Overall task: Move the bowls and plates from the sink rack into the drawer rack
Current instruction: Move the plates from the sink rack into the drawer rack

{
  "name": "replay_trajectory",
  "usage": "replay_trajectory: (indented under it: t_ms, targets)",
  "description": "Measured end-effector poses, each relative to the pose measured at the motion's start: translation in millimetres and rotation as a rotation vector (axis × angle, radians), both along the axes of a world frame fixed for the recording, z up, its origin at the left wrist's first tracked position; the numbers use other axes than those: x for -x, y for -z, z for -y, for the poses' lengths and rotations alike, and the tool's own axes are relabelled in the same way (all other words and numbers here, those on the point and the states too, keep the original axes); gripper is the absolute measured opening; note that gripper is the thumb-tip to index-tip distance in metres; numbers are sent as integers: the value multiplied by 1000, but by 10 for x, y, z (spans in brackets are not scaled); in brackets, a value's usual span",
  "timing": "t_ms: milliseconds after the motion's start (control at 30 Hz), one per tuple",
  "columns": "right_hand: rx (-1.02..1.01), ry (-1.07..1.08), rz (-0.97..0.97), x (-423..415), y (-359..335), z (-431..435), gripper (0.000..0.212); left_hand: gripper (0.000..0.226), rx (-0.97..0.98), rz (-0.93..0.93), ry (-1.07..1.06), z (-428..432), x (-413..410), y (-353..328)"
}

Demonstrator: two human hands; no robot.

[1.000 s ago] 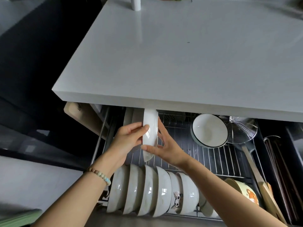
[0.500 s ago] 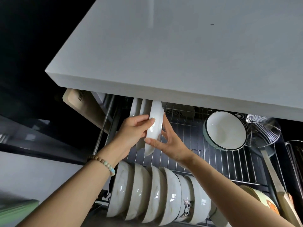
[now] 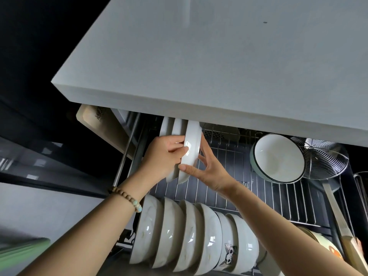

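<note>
A white plate (image 3: 191, 144) stands on edge in the open drawer rack (image 3: 278, 198), under the counter's front edge. My left hand (image 3: 165, 156) grips its left rim and my right hand (image 3: 207, 168) holds its lower right side. Two more white plates (image 3: 171, 127) stand just left of it, partly hidden by my left hand. A row of several white bowls (image 3: 189, 238) stands on edge at the drawer's front. A green-rimmed bowl (image 3: 277, 157) leans at the back right.
The grey countertop (image 3: 219, 66) overhangs the back of the drawer. A wire strainer (image 3: 320, 158) sits right of the green-rimmed bowl. A wooden board (image 3: 103, 126) leans outside the drawer's left rail. A wooden handle (image 3: 342, 222) and a patterned bowl (image 3: 322, 244) lie at the right.
The plate has moved left and down, closer to the two standing plates, with both hands still on it. The view has shifted nearer to the drawer.
</note>
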State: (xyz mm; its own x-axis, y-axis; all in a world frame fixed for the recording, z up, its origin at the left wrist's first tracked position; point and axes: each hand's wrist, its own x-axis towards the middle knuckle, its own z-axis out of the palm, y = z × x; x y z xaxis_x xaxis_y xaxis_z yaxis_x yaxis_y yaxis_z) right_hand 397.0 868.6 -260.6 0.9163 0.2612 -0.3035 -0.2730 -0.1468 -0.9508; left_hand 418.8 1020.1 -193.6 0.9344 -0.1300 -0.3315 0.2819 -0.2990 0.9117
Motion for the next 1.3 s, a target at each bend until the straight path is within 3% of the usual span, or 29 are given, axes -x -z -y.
replay_trajectory:
  t_ms: [167, 267, 400, 600, 833, 1000, 1133, 1300]
  targets:
    - [42, -22, 19, 10, -53, 12, 101, 30, -121, 44, 12, -60, -52, -25]
    - [56, 23, -74, 91, -205, 124, 108, 27, -128, 50, 10, -115, -33, -91]
    - [180, 63, -116, 366, -487, 511, 94, 27, -293, 182, 17, -180, 92, -319]
    - [454, 116, -68, 1147, -1488, 1425, 83, 49, -679, 374, 450, 335, 515, -1116]
    - [801, 348, 25, 2385, -2774, 2823, 85, 73, -693, 648, 872, 1877, 1006, -2053]
    - [892, 579, 30, 3422, -3455, 3886, 82, 82, -639, 822, 1057, 3238, 1553, -2543]
    - [994, 675, -20, 4280, -3743, 4807, 85, 92, -638, 974, 1122, 4395, 2092, -2756]
    - [1154, 685, -86, 5206, -3840, 6006, 99, 100, -610, 1007, 1193, 5849, 2843, -2824]
